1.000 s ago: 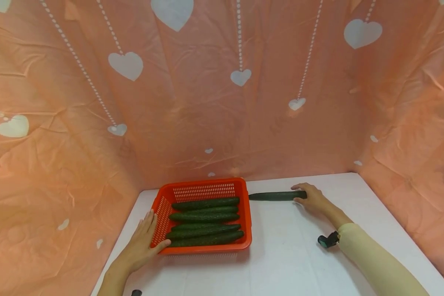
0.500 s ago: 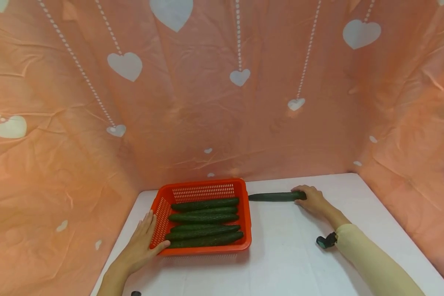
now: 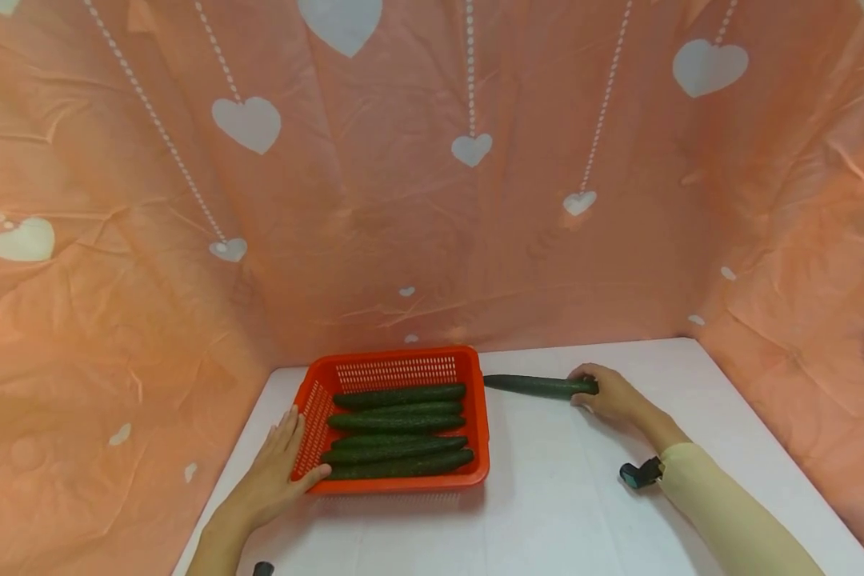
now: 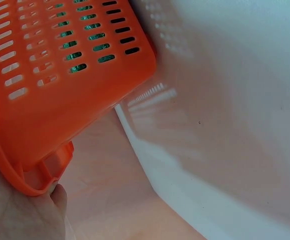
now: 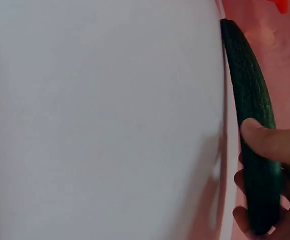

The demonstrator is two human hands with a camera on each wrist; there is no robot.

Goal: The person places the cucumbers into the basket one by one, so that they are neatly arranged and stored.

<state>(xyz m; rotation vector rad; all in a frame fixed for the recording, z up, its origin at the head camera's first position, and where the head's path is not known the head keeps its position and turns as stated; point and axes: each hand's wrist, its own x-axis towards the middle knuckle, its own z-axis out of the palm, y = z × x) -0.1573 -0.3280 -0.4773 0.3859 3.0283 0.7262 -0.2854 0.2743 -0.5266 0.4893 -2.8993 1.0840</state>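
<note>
A cucumber (image 3: pixel 529 386) lies lengthwise to the right of the red basket (image 3: pixel 482 436), its far end close to the basket's right rim in the head view. My right hand (image 3: pixel 614 400) grips it near its right end. In the right wrist view the thumb (image 5: pixel 265 140) presses on one side of the cucumber (image 5: pixel 250 85), with fingertips showing on the other. My left hand (image 3: pixel 272 472) rests on the basket's front left corner, fingers straight along the left rim and thumb over the front rim. Several cucumbers (image 3: pixel 403 422) lie side by side in the basket.
A white table (image 3: pixel 547 496) stands under everything, with its back edge against a peach cloth (image 3: pixel 374 264) printed with white hearts. The cloth also rises on the left and right sides. A small black device (image 3: pixel 641 474) sits at the right wrist.
My right hand has closed its fingers round the cucumber, whose right end has come slightly toward me, so it now slants. The left hand and the basket stay in place.
</note>
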